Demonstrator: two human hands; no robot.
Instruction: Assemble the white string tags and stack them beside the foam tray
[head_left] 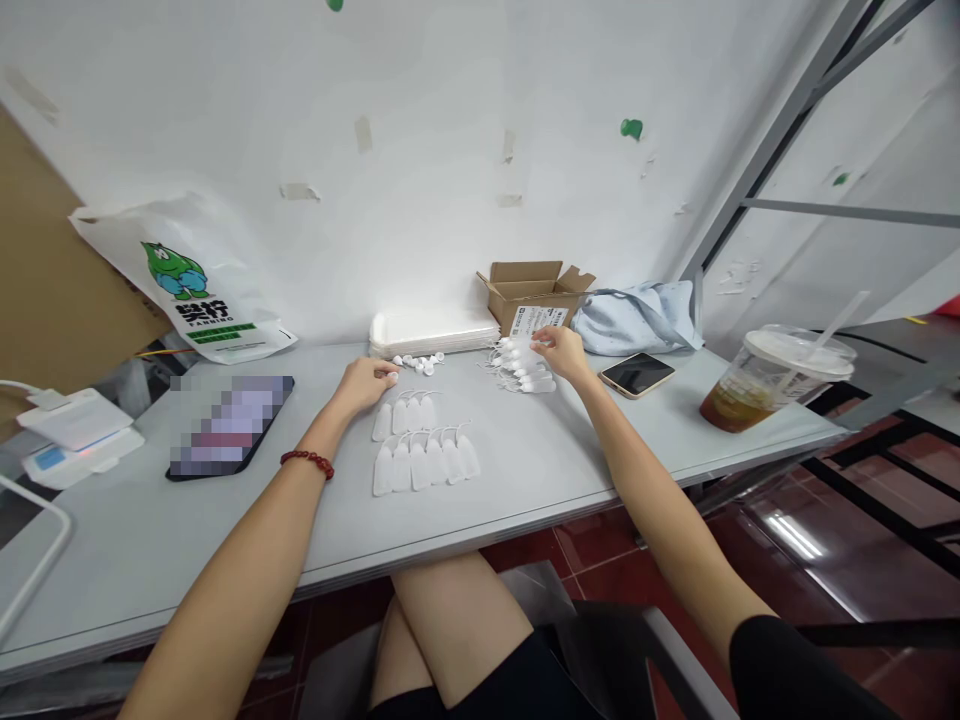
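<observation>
My left hand rests on the grey table with its fingers curled, fingertips touching the end of a short row of small white pouches. A longer row of the same white pouches lies just nearer to me. My right hand reaches to a loose pile of white pouches at the back and pinches one of them. Small white caps lie scattered between the hands, in front of a stack of white trays.
An open cardboard box and light blue cloth stand at the back right. A phone and an iced drink cup with straw sit right. A tablet, a white device and a printed plastic bag lie left.
</observation>
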